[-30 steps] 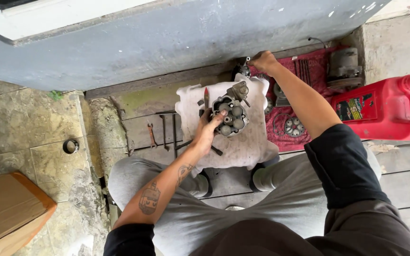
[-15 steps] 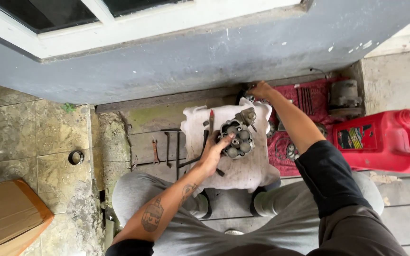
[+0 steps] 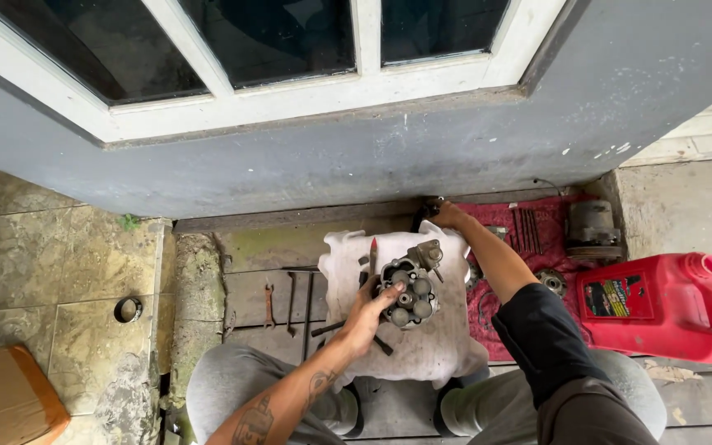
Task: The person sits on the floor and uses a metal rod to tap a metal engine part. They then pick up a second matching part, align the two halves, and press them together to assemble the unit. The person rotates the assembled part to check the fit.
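Head view: at the far left a cardboard box (image 3: 6, 395) sits by the floor's lower edge, a small dark ring (image 3: 128, 309) on the tiles above it. Thin wrenches (image 3: 290, 298) lie on the wooden planks beside the white cloth (image 3: 438, 346). The left hand (image 3: 366, 317) rests fingers spread, loosely curled, against the metal engine part (image 3: 409, 292) at the cloth's middle. The right hand (image 3: 447, 216) reaches to the cloth's far edge; its grip cannot be made out. A red jug (image 3: 661, 309) stands at the right.
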